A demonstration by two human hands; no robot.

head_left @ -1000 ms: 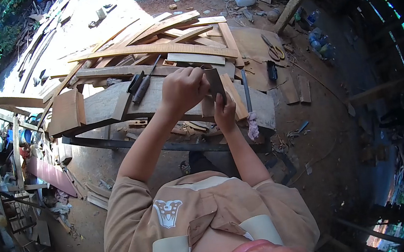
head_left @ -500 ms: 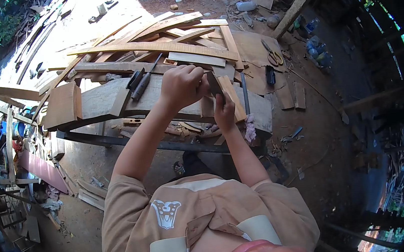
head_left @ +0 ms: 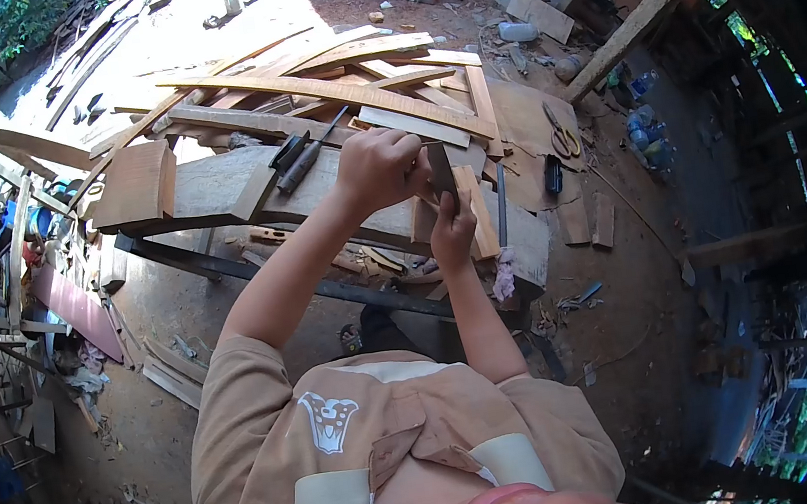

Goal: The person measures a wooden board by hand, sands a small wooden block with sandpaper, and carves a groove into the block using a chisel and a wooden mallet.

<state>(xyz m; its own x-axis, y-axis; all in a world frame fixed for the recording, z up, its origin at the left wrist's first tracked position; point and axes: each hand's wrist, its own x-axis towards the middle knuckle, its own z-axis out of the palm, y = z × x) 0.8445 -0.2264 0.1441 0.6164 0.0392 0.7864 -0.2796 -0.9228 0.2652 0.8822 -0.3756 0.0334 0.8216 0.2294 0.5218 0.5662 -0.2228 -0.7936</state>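
Over the workbench [head_left: 213, 180], my left hand [head_left: 379, 166] is closed in a fist, knuckles up, with its fingertips right at a dark flat piece [head_left: 441, 169]. I cannot tell what the fist holds. My right hand [head_left: 453, 231] grips the lower end of that dark piece, thumb along its face, and the piece stands tilted upward. A chisel-like tool with a dark handle [head_left: 299, 169] lies left of my hands, beside a dark plane-like tool [head_left: 287, 152]. Light wooden blocks [head_left: 475, 205] sit just behind and beside my right hand.
Curved wooden strips [head_left: 323, 89] are piled across the bench's far side. A thick wood block [head_left: 135, 184] stands at its left end. Scissors [head_left: 565, 138] and a black tray-like object [head_left: 552, 174] lie to the right. A pink cloth [head_left: 504, 275] hangs at the near right corner.
The view has shifted slightly, so the bench and pile sit a little further right. Both hands stay close together with the dark piece, which now stands more upright.
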